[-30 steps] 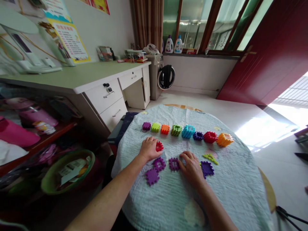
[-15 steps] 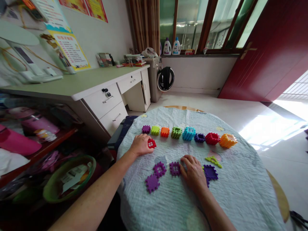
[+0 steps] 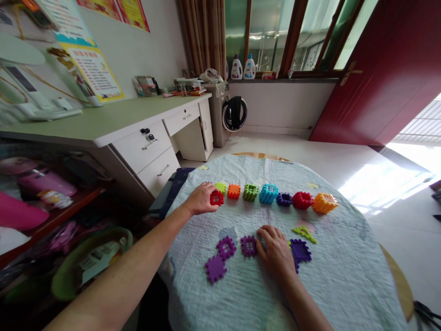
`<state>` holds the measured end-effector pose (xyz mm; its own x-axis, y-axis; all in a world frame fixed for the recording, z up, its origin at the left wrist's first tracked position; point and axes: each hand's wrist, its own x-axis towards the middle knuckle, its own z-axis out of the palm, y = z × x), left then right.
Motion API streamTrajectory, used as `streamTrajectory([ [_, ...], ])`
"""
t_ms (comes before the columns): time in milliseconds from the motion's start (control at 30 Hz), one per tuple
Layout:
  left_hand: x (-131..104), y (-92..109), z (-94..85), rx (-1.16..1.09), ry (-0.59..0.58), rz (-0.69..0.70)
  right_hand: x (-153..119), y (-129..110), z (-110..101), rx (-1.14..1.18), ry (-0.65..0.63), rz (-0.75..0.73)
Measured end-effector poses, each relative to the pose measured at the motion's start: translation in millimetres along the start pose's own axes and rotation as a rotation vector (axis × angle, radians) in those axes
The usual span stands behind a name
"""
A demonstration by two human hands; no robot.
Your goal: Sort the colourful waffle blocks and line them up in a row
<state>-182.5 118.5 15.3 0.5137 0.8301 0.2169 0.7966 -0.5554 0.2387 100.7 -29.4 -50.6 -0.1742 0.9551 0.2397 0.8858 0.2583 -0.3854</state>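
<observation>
My left hand [image 3: 201,199] is closed on a red window block [image 3: 217,198], held at the left end of a row of toothed blocks. Its fingers partly hide a lime block [image 3: 221,188] and nearly all of the purple one beside it. My right hand [image 3: 275,253] lies palm down on the cloth, thumb apart from the fingers. Its thumb side meets a purple window panel [image 3: 248,246]. On its other side lie a dark blue panel [image 3: 301,250] and a lime triangular piece [image 3: 304,234]; what is under the palm is hidden.
The row continues with orange [image 3: 234,191], green [image 3: 251,192], light blue [image 3: 268,193], dark blue [image 3: 284,199], red [image 3: 302,200] and yellow-orange [image 3: 325,203] blocks. Two purple panels [image 3: 216,269] lie near the front left. A pale cloth [image 3: 248,294] covers the round table.
My left hand has moved the red window block away from me, up to the row's left end, now covering most of the purple block. My right hand stays nearly in place. The view shifts slightly.
</observation>
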Motion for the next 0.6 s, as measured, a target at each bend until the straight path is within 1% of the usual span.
streamTrajectory([
  [67, 6, 11, 4.0, -0.011, -0.008, 0.014, 0, 0, -1, 0.003, -0.006, 0.008],
  [200, 19, 37, 6.3, -0.044, -0.04, 0.047, 0, -3, -3, 0.007, -0.009, 0.025],
  [300, 18, 62, 12.2, -0.086, -0.078, 0.09, 0, -4, -5, 0.019, -0.011, 0.034],
  [400, 10, 85, 27.6, -0.086, -0.161, 0.114, 1, -2, -6, 0.068, -0.014, 0.049],
  [467, 6, 95, 41.1, -0.048, -0.192, 0.104, 4, 2, -7, 0.128, -0.004, 0.068],
  [533, 5, 100, 53.4, -0.008, -0.198, 0.08, 8, 7, -10, 0.177, 0.027, 0.083],
  [600, 5, 100, 61.7, 0.009, -0.208, 0.043, 15, 10, -15, 0.192, 0.045, 0.081],
])
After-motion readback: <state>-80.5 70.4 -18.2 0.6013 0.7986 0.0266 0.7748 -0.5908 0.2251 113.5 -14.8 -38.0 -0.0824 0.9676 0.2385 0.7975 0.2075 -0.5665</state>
